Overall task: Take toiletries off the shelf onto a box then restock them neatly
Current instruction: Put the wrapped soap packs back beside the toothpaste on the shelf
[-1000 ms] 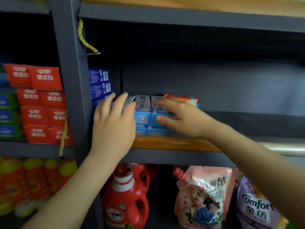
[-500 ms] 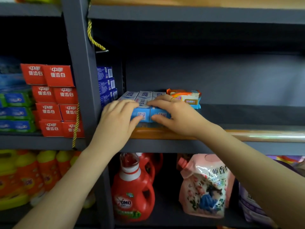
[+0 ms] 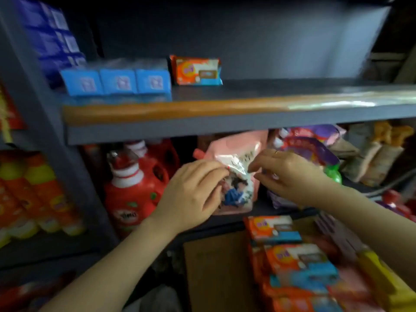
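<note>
Nearest, orange soap packs [image 3: 299, 264] lie heaped on the cardboard box [image 3: 213, 273]. Above them both hands hover empty before a pink pouch [image 3: 236, 176], left hand [image 3: 193, 194] and right hand [image 3: 290, 176] loosely curled. Beyond, blue boxes [image 3: 117, 82] crowd the shelf [image 3: 225, 109] left; its right half lies open.

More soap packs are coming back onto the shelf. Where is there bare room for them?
The upper shelf is bare from the orange soap pack rightward to its far end. Its left end is crowded: three blue boxes sit edge to edge against that pack. The shelf below is packed with a red detergent jug and pouches.
</note>
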`<state>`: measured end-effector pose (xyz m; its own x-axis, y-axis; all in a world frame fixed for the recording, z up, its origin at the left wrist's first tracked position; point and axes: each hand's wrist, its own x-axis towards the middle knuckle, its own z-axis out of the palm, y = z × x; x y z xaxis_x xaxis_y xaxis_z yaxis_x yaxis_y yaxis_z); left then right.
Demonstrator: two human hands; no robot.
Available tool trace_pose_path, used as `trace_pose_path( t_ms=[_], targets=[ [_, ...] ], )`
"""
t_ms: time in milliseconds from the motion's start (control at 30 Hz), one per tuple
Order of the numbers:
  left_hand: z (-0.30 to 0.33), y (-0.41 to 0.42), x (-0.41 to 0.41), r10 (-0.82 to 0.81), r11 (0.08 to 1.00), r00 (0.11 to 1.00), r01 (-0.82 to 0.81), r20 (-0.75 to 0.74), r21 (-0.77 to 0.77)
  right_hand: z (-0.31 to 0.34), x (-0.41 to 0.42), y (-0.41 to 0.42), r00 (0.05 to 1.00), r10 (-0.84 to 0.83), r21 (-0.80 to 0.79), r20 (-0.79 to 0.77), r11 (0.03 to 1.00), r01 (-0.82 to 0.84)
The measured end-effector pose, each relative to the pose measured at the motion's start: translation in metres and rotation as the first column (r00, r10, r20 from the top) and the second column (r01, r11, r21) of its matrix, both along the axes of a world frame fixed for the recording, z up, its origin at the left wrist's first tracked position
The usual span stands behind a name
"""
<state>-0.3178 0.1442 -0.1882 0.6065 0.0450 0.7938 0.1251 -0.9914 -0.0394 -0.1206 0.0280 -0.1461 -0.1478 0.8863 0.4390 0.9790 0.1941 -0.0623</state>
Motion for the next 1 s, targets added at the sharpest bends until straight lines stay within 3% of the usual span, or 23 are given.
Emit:
trace_pose_path(
  t_ms=[167, 300, 433, 500, 600, 700, 767, 800, 900, 1000],
  targets=[
    [-0.08, -0.034, 0.035, -0.132, 0.967, 0.923, 0.039, -0.362, -0.252, -0.079, 0.054, -0.046, 0.983, -0.155, -0.421, 0.099, 0.888, 0.182],
    [-0.107, -0.059, 0.045, -0.131, 0.886, 0.899, -0.083, -0.417, -0.457, -0.104, 0.068, -0.038, 0.965, -0.207, -0.546, 0.16, 0.796, 0.261],
    [-0.111, -0.072, 0.046, -0.075, 0.787, 0.882, -0.235, -0.465, -0.571, -0.115, 0.065, -0.015, 0.973, -0.171, -0.745, 0.153, 0.627, 0.227],
    [-0.116, -0.072, 0.047, -0.042, 0.703, 0.856, -0.342, -0.516, -0.624, -0.12, 0.065, -0.007, 0.974, -0.157, -0.77, 0.166, 0.597, 0.227],
    [-0.127, -0.07, 0.049, -0.056, 0.519, 0.832, -0.448, -0.552, -0.728, -0.124, 0.069, -0.005, 0.977, -0.147, -0.711, 0.158, 0.669, 0.215],
    [-0.132, -0.074, 0.053, -0.221, 0.233, 0.855, -0.421, -0.469, -0.877, -0.119, 0.073, -0.014, 0.967, -0.228, -0.614, 0.115, 0.749, 0.25],
    [-0.13, -0.078, 0.059, -0.239, 0.128, 0.89, -0.367, -0.388, -0.921, -0.112, 0.077, -0.022, 0.942, -0.332, -0.545, 0.039, 0.783, 0.298],
    [-0.128, -0.079, 0.061, -0.197, 0.152, 0.908, -0.344, -0.37, -0.926, -0.107, 0.079, -0.027, 0.928, -0.372, -0.521, -0.008, 0.794, 0.314],
    [-0.113, -0.081, 0.066, -0.105, 0.379, 0.923, -0.306, -0.369, -0.873, -0.094, 0.083, -0.04, 0.906, -0.412, -0.472, -0.1, 0.821, 0.321],
    [-0.1, -0.087, 0.07, -0.273, 0.502, 0.801, -0.354, -0.532, -0.789, -0.089, 0.083, -0.048, 0.915, -0.4, -0.473, -0.058, 0.818, 0.328]
  ],
)
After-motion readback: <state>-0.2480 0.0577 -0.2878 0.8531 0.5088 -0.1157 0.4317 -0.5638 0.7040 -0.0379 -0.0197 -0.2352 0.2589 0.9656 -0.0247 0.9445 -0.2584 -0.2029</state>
